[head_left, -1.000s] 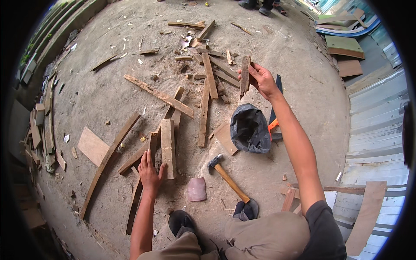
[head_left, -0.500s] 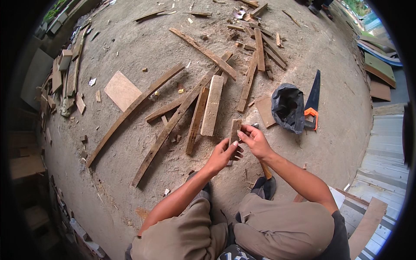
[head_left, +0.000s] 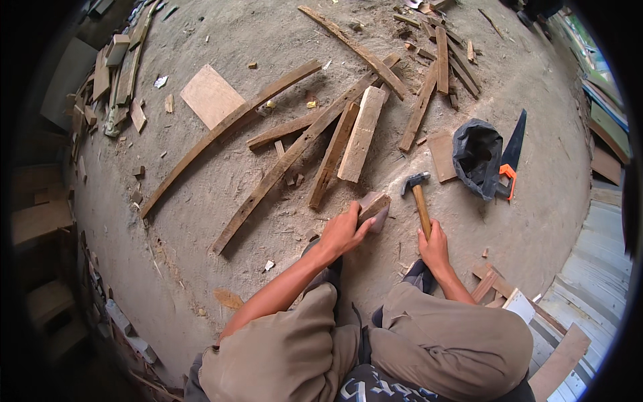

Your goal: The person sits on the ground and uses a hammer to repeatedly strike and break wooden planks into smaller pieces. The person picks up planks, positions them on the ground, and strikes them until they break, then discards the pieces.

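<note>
My left hand (head_left: 343, 231) grips a short wooden piece (head_left: 372, 203) and holds it against a flat stone (head_left: 380, 220) on the sandy ground. My right hand (head_left: 435, 245) is wrapped around the wooden handle of a claw hammer (head_left: 418, 195), whose metal head lies on the ground just right of the wooden piece. I am squatting, and my knees in khaki trousers fill the lower middle of the view.
Several long planks (head_left: 288, 157) and a pale board (head_left: 362, 132) lie ahead of my hands. A black plastic bag (head_left: 477, 158) and a handsaw with an orange handle (head_left: 512, 155) sit to the right. A square board (head_left: 211, 96) lies at the upper left, scrap wood (head_left: 110, 80) along the left edge.
My right hand let go of the small wooden piece and took the hammer's handle. My left hand now holds the piece alone, down on the stone.
</note>
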### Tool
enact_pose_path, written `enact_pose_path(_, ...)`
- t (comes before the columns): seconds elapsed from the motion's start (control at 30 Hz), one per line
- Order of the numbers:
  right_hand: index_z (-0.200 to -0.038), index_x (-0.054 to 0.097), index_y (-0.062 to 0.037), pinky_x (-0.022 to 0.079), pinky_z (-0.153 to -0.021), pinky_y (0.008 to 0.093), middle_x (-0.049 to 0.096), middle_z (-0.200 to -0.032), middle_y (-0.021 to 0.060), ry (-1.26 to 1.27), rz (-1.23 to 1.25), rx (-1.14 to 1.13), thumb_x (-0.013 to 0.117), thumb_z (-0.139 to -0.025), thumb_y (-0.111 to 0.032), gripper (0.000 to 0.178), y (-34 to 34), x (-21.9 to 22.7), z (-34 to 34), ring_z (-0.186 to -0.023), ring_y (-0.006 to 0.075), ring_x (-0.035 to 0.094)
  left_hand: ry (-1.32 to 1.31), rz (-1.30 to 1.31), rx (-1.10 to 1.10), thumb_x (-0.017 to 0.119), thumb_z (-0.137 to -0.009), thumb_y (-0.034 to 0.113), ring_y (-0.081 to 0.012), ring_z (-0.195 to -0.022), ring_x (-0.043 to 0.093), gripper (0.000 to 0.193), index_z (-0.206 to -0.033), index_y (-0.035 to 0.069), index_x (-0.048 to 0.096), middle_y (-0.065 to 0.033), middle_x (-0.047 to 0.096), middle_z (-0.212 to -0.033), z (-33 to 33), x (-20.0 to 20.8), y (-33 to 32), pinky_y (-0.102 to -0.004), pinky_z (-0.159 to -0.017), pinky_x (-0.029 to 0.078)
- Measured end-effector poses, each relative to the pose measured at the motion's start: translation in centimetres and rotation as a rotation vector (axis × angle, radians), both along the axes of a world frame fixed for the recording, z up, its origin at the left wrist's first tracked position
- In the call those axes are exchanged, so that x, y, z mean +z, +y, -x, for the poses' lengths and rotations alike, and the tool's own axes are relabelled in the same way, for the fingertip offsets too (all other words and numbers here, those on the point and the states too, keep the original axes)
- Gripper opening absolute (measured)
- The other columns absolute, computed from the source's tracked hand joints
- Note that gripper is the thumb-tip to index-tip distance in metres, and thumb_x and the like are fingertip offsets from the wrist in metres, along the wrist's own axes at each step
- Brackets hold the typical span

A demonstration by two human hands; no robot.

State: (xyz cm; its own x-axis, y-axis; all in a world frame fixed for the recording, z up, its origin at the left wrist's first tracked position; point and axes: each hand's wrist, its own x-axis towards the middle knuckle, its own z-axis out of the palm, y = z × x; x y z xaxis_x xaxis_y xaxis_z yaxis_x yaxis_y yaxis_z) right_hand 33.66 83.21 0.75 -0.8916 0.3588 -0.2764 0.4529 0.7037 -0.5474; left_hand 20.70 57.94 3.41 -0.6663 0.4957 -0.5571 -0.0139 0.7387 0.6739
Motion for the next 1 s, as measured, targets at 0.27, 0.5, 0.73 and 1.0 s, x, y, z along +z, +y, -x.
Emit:
enact_pose_path(0.27, -0.12, 0.053, -0.0011, 0.045, -0.051, 0.0274, 0.056, -0.072, 0.0038, 0.037, 0.716, -0.331, 0.052, -0.102, -0.026, 0.031, -1.5, 2.6, 0.2, -0.055, 0.0107, 0.054, 0.673, -0.046, -0.085, 0.058, -0.095, 0.03, -0.0307, -0.106, 0.052, 0.048, -0.132, 0.001, 0.049, -0.0147, 0.054, -0.112, -1.1, -3.7, 1.0, -0.0409, -0.087, 0.04)
enact_pose_path(0.5, -0.117, 0.054, -0.0057, 0.035, -0.042, 0.0204, 0.045, -0.065, -0.0038, -0.038, 0.809, -0.417, 0.043, -0.105, -0.039, 0.037, -3.7, 5.2, 0.2, -0.047, 0.0031, 0.04, 0.689, -0.008, -0.077, 0.057, -0.096, 0.027, -0.0296, -0.102, 0.052, 0.048, -0.135, 0.002, 0.047, -0.0143, 0.053, -0.11, -0.9, -5.0, 2.3, -0.0398, -0.085, 0.04)
enact_pose_path(0.73, -0.11, 0.057, -0.0019, 0.037, -0.047, 0.0243, 0.048, -0.063, -0.0029, 0.038, 0.462, -0.252, 0.05, -0.103, -0.035, 0.034, -4.0, 2.7, -3.2, -0.052, 0.0054, 0.045, 0.728, -0.115, -0.029, 0.062, -0.092, 0.024, -0.0286, -0.094, 0.053, 0.039, -0.123, 0.001, 0.056, -0.0129, 0.053, -0.1, -0.1, -5.0, 3.6, -0.0393, -0.079, 0.042)
enact_pose_path(1.0, -0.106, 0.057, -0.0012, 0.045, -0.054, 0.0385, 0.058, -0.065, 0.0162, 0.07, 0.307, -0.106, 0.053, -0.101, -0.032, 0.032, -3.4, 3.8, -2.1, -0.059, 0.0274, 0.063, 0.675, -0.16, 0.046, 0.069, -0.088, 0.021, -0.0296, -0.089, 0.052, 0.037, -0.117, 0.0, 0.061, -0.0132, 0.051, -0.094, 0.1, -5.4, 4.3, -0.0407, -0.076, 0.043)
